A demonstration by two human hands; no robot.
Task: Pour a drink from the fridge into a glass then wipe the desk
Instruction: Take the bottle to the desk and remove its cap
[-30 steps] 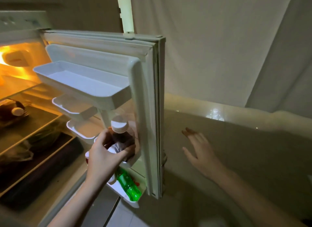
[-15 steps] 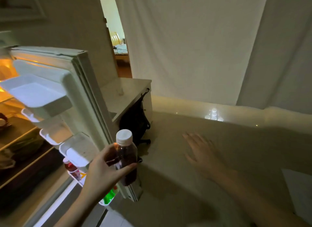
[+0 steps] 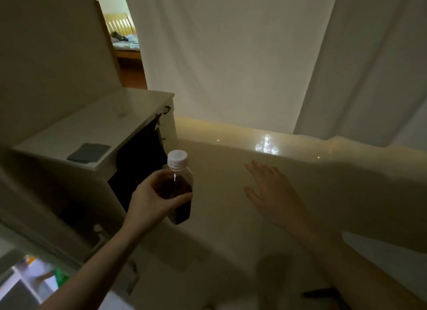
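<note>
My left hand [image 3: 150, 201] grips a clear plastic bottle [image 3: 179, 187] of dark drink with a white cap, held upright in the air in front of the white desk [image 3: 97, 125]. My right hand [image 3: 275, 192] hovers flat with fingers spread, to the right of the bottle and holding nothing. A clear glass [image 3: 122, 104] stands on the desk near its far edge, faint in the dim light. A dark grey folded cloth [image 3: 89, 152] lies on the desk's near corner. The fridge door's edge [image 3: 69, 240] crosses the lower left.
A black bag [image 3: 136, 169] hangs on the desk's right side. White curtains [image 3: 231, 55] cover the wall behind. A glossy floor with a raised skirting ledge [image 3: 254, 138] runs right. A doorway [image 3: 122, 39] at upper left opens onto a bedroom. A green bottle [image 3: 60, 278] shows at lower left.
My left hand lifted the bottle out of the fridge door shelf and carried it right, clear of the door. The view swung right, away from the fridge interior. My right hand stayed spread.
</note>
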